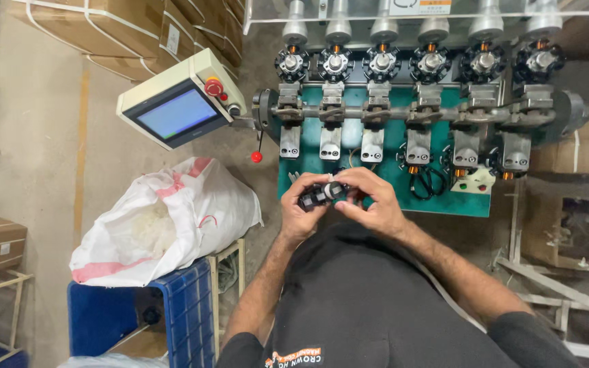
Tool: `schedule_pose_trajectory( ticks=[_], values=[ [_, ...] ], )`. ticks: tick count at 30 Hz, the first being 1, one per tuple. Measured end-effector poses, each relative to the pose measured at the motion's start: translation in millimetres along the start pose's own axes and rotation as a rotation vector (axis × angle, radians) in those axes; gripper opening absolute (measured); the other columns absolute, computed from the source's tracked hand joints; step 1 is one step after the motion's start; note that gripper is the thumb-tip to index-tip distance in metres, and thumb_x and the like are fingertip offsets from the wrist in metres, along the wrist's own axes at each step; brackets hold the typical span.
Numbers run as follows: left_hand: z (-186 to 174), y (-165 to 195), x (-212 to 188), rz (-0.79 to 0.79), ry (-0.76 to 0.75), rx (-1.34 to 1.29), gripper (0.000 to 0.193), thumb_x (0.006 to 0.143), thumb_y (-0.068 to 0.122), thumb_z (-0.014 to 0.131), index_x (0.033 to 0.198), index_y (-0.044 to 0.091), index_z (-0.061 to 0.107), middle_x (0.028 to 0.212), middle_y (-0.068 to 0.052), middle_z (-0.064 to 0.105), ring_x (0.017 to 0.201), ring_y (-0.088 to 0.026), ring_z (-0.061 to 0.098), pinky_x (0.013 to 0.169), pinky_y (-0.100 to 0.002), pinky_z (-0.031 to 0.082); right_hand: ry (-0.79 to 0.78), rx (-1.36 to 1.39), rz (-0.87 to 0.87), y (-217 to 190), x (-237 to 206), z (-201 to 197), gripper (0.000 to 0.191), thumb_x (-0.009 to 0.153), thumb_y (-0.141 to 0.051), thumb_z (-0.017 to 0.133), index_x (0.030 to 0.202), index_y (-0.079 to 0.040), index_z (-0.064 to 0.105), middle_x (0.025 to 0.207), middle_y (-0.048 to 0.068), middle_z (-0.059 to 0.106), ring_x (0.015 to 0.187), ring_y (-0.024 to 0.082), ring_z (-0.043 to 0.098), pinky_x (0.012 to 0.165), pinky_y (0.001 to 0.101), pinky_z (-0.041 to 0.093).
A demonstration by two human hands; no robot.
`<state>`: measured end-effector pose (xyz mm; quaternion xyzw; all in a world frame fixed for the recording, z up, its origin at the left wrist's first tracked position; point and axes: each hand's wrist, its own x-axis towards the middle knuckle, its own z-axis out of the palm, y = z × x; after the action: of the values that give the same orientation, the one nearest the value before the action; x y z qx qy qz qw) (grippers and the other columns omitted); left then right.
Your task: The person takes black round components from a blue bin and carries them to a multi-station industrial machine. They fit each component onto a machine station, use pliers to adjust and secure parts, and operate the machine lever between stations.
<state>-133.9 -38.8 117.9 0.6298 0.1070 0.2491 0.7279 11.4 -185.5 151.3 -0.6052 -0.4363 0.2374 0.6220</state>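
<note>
Both hands closed on one small black part (322,195), left hand (299,210) under, right hand (369,201) pinching its end, held before the green surface (390,178); likely not yet loaded, lower holders (373,144) apparently mostly bare.

I see the winding machine (417,102) straight ahead, its row of six spindle heads (410,63) behind the row of clamps (403,146). The control screen (180,109) sits to its left, with cartons (124,31) stacked behind that. Below the screen, a sack (165,225) rests on a crate (172,320). Both hands meet before the machine, left hand (301,211) and right hand (373,201) around a small part (322,194).
</note>
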Motion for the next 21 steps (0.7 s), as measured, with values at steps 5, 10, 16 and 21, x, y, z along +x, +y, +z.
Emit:
schedule_pose_trajectory(
  ticks=[5, 10, 16, 21],
  values=[
    [-18.6, 10.8, 6.2, -0.216, -0.273, -0.047, 0.075, 0.085, -0.007, 0.075, 0.152, 0.004, 0.045, 0.119, -0.009, 0.068, 0.113, -0.016, 0.066, 0.103, -0.032, 0.053, -0.145, -0.129, -0.058, -1.9, -5.0, -17.4, 0.04, 0.078, -0.009, 0.081, 0.115, -0.005, 0.068, 0.103, 0.004, 0.064, 0.074, 0.009, 0.061, 0.063, 0.023, 0.052],
    [-56.1, -54.9, 2.7, -0.829, -0.536, -0.438, 0.071, 0.085, 0.007, 0.079, 0.149, 0.002, 0.049, 0.121, -0.003, 0.071, 0.111, -0.012, 0.068, 0.098, -0.03, 0.055, -0.14, -0.159, 0.356, 62.8, -54.1, 24.6, 0.029, 0.078, -0.019, 0.087, 0.099, -0.005, 0.072, 0.08, 0.004, 0.064, 0.067, 0.009, 0.058, 0.058, 0.0264, 0.048],
    [-38.8, -158.6, 5.9, -0.855, -0.156, 0.349, 0.052, 0.076, 0.019, 0.083, 0.122, 0.002, 0.065, 0.096, -0.012, 0.074, 0.087, -0.024, 0.073, 0.073, -0.038, 0.057, 0.032, -0.245, 0.915, 169.2, -65.9, 43.5, 0.039, 0.081, -0.03, 0.085, 0.106, -0.002, 0.077, 0.086, 0.009, 0.078, 0.073, 0.014, 0.072, 0.064, 0.0251, 0.054],
    [-16.2, -167.6, 55.5, -0.364, -0.036, 0.957, 0.039, 0.078, 0.027, 0.084, 0.108, 0.004, 0.074, 0.107, -0.023, 0.072, 0.102, -0.04, 0.069, 0.087, -0.044, 0.054, 0.308, -0.086, 0.922, 185.6, -22.6, 28.0, 0.052, 0.079, -0.039, 0.081, 0.114, -0.002, 0.073, 0.096, 0.005, 0.078, 0.077, 0.012, 0.073, 0.063, 0.0285, 0.061]
  ],
)
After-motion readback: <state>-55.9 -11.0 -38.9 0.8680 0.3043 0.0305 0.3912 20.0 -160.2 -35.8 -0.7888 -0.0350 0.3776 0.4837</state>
